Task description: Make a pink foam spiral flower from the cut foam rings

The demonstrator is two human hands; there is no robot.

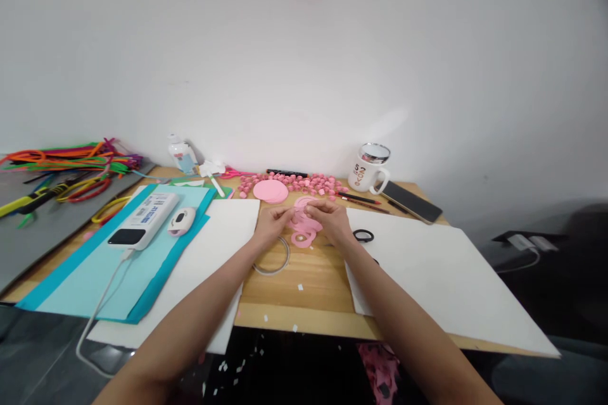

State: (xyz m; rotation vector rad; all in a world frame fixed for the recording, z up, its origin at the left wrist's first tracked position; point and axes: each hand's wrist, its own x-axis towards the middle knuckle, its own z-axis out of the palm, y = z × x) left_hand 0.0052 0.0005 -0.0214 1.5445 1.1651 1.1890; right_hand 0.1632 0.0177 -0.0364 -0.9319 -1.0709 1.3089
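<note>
My left hand [273, 223] and my right hand [331, 219] meet over the middle of the wooden table, fingertips pinched on a thin piece of pink paper. Just below and behind them lies a heap of curled pink paper strips [308, 224], with one loop [301, 239] nearest me. Part of the heap is hidden by my fingers. Beside my left wrist a roll of tape [287, 255] lies flat. Black scissor handles [363, 236] show to the right of my right wrist. Behind my left hand is a stack of pink paper circles [270, 190].
Many small rolled pink paper pieces [313, 185] lie along the wall. A white mug [365, 176] and phone [412, 201] stand at the back right. White sheets [427, 272] flank me. Left are blue paper [90, 281], a power bank [147, 218], a bottle [183, 155] and pipe cleaners [71, 155].
</note>
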